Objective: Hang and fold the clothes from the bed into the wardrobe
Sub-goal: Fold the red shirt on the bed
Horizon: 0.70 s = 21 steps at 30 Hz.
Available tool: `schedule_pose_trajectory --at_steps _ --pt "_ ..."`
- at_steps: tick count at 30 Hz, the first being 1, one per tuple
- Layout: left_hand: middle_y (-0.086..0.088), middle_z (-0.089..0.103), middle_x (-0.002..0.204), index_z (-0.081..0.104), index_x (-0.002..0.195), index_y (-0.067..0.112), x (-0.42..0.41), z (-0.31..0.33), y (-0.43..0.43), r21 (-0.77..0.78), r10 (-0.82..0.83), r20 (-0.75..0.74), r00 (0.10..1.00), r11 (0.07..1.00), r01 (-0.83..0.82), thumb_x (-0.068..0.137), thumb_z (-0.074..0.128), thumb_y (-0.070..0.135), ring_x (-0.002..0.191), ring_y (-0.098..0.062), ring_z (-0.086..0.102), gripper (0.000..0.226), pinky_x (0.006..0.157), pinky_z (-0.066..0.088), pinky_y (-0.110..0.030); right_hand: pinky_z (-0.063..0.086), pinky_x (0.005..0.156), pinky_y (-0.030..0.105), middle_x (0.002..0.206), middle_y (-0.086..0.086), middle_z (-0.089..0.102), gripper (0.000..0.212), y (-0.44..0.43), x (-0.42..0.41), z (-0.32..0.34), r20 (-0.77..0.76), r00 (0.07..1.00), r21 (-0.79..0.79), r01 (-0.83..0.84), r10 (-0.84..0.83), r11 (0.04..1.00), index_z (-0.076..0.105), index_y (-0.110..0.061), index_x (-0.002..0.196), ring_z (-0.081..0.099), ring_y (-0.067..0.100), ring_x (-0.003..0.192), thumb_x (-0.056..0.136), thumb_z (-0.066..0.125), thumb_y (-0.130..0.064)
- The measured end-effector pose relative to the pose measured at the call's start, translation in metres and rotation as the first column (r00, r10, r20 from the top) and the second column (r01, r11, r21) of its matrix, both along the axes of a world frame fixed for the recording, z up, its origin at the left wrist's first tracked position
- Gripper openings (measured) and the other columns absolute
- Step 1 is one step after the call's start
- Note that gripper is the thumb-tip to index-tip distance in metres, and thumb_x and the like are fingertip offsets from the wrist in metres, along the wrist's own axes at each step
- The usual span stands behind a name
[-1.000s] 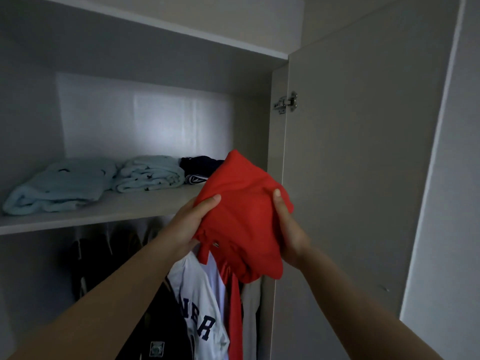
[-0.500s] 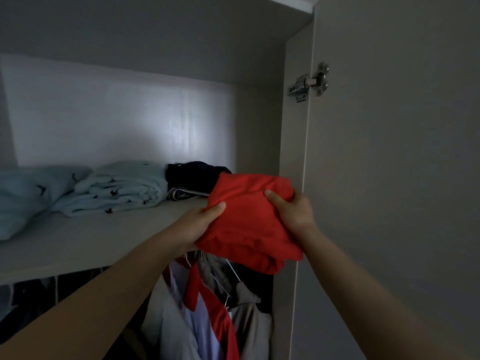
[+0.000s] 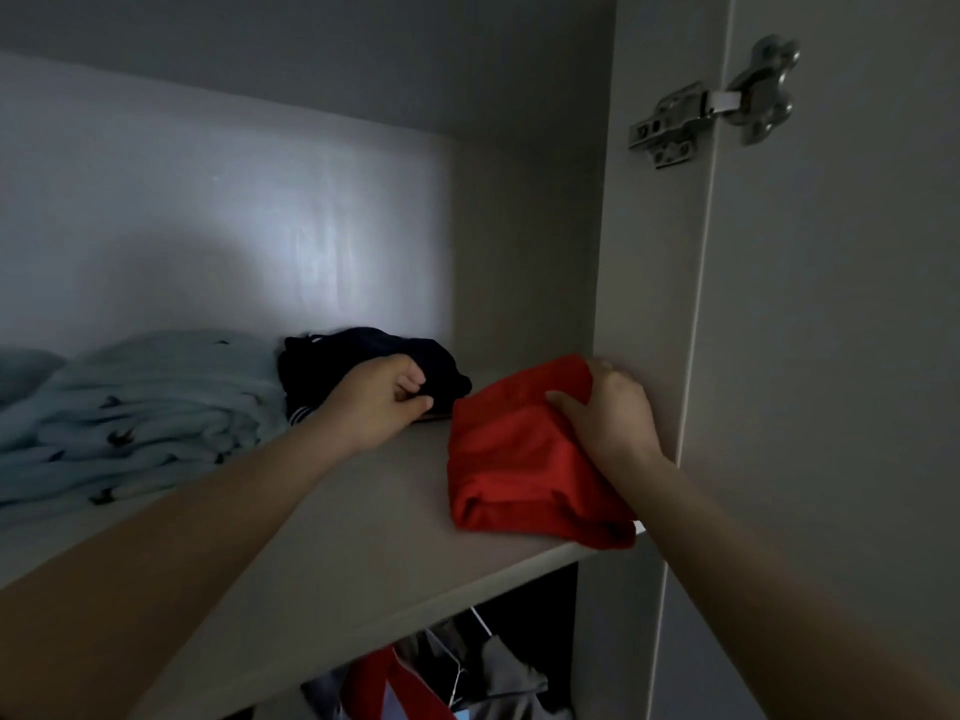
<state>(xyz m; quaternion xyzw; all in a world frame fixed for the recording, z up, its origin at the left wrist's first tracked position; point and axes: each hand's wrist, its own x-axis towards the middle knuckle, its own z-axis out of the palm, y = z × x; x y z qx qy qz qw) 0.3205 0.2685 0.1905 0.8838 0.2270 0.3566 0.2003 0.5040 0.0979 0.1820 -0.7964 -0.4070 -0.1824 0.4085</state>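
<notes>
A folded red garment [image 3: 519,470] lies on the wardrobe shelf [image 3: 363,537] at its right end, against the side wall, its front fold overhanging the shelf edge a little. My right hand [image 3: 613,413] grips its far right corner, thumb on top. My left hand [image 3: 379,402] is off the red garment, with curled fingers pinching the edge of a dark navy garment [image 3: 363,350] just to the left of it.
A stack of folded light blue clothes [image 3: 156,397] fills the shelf's left part. The open wardrobe door [image 3: 831,356] with its metal hinge [image 3: 717,106] stands close on the right. Clothes on hangers [image 3: 415,683] hang under the shelf.
The red garment went from held in the air in both hands down onto the shelf. My left hand let go of it and moved to the navy garment.
</notes>
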Motion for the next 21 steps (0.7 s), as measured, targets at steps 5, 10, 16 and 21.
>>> schedule_pose_trajectory --at_steps 5,10,16,21 --pt "-0.007 0.055 0.129 0.057 0.126 0.013 0.031 0.016 0.062 0.168 -0.008 -0.248 0.969 0.984 0.051 0.089 0.064 0.028 0.117 -0.020 0.052 0.041 0.099 0.040 -0.027 0.043 0.094 0.036 0.129 0.019 0.053 0.069 0.021 -0.009 0.016 0.025 0.992 -0.079 0.122 -0.121 0.989 0.040 -0.004 0.137 0.052 0.034 0.117 0.087 0.067 -0.043" --pt "-0.008 0.047 0.141 0.047 0.139 0.019 0.054 0.022 0.107 0.230 0.003 -0.381 0.925 0.969 0.092 0.092 0.058 0.036 0.129 -0.026 0.044 0.052 0.107 0.035 -0.037 0.010 0.116 0.058 0.157 0.007 0.023 0.104 0.047 -0.052 0.009 0.013 0.998 -0.441 0.062 -0.062 0.895 0.022 -0.029 0.151 0.018 0.032 0.145 0.068 0.047 -0.086" --pt "0.000 0.025 0.156 0.034 0.147 0.030 0.067 0.002 0.136 0.216 0.017 -0.510 0.860 0.970 0.109 0.091 0.052 0.052 0.142 -0.025 0.026 0.063 0.115 0.021 -0.047 0.003 0.113 0.066 0.162 0.001 0.006 0.093 0.069 -0.045 -0.016 -0.037 0.996 -0.639 0.041 -0.084 0.768 0.011 -0.034 0.154 -0.001 0.037 0.147 0.080 0.051 -0.073" --pt "-0.003 0.026 0.155 0.034 0.147 0.026 0.073 -0.001 0.145 0.152 -0.091 -0.525 0.846 0.968 0.198 0.090 0.054 0.052 0.140 -0.023 0.029 0.065 0.115 0.025 -0.037 0.005 0.115 0.064 0.162 0.000 0.004 0.089 0.092 -0.018 -0.019 -0.038 0.997 -0.633 0.030 -0.070 0.774 0.010 -0.036 0.153 -0.001 0.037 0.148 0.082 0.048 -0.073"
